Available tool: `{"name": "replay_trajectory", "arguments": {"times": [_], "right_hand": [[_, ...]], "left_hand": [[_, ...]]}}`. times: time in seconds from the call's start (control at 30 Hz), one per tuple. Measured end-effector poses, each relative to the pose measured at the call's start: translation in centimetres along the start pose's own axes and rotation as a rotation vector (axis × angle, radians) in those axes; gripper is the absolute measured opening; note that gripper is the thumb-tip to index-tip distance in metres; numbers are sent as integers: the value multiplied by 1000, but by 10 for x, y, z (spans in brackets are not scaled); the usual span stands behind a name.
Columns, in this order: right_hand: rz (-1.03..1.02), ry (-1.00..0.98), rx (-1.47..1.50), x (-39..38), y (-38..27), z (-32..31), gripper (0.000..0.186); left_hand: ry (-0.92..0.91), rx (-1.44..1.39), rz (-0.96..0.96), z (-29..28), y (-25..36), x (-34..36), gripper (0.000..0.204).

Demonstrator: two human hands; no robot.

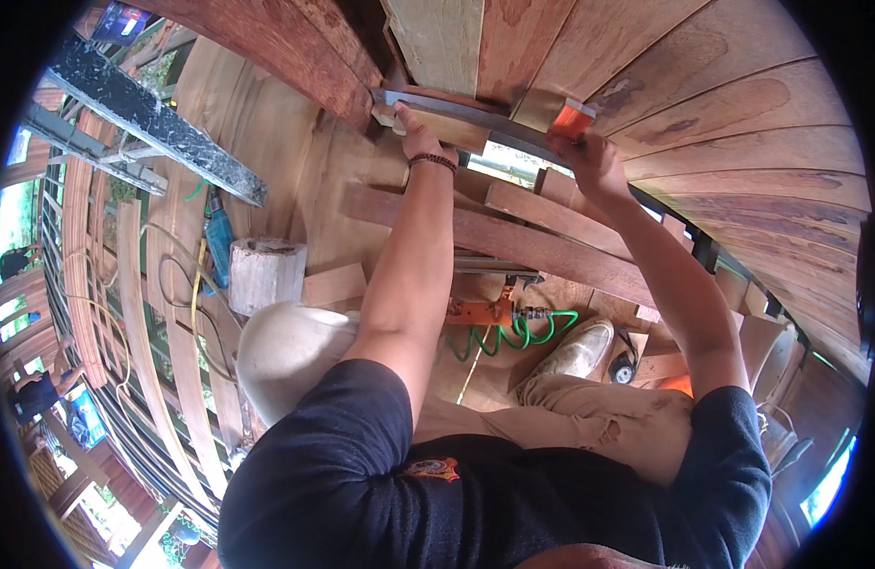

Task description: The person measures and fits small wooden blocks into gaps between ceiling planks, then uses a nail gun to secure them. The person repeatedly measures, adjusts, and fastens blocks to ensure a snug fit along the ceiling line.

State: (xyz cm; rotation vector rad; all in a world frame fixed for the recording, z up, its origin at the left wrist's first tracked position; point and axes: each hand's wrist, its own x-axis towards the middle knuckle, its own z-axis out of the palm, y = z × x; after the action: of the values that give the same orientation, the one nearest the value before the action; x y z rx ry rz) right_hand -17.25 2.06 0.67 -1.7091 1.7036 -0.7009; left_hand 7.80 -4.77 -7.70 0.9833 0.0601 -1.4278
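Note:
At the foot of the plank wall, my left hand (421, 137) closes on a short pale wooden board (464, 133), thumb raised near its left end. A long grey metal strip (442, 100) runs just above that board, from beside my left thumb toward my right hand. Farther right, my right hand (594, 163) is wrapped round an orange block-like tool or handle (573, 120); my fingers hide its lower part. Whether it joins the metal strip, I cannot tell. Loose reddish planks (513, 242) lie below both hands.
Near my shoe (575, 351) lies an orange power tool (480, 310) with a coiled green hose (523, 334). A white-sided wood block (267, 275) and a blue drill (218, 237) are to the left. A paint-spattered metal beam (158, 119) juts in; open slats and cables lie beyond.

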Motion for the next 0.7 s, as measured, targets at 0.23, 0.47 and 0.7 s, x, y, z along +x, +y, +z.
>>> {"name": "replay_trajectory", "arguments": {"times": [0.23,0.47,0.7], "right_hand": [[96,-179,481,-67,30,-110,17],[615,-57,531,-276,92,-149,29],[1077,-43,564,-368,96,-107,28]], "left_hand": [[-2,-42,-24,-3,-13,8,74],[85,-23,-13,-3,-2,9,68],[119,3,-54,-5,-9,17,68]]}}
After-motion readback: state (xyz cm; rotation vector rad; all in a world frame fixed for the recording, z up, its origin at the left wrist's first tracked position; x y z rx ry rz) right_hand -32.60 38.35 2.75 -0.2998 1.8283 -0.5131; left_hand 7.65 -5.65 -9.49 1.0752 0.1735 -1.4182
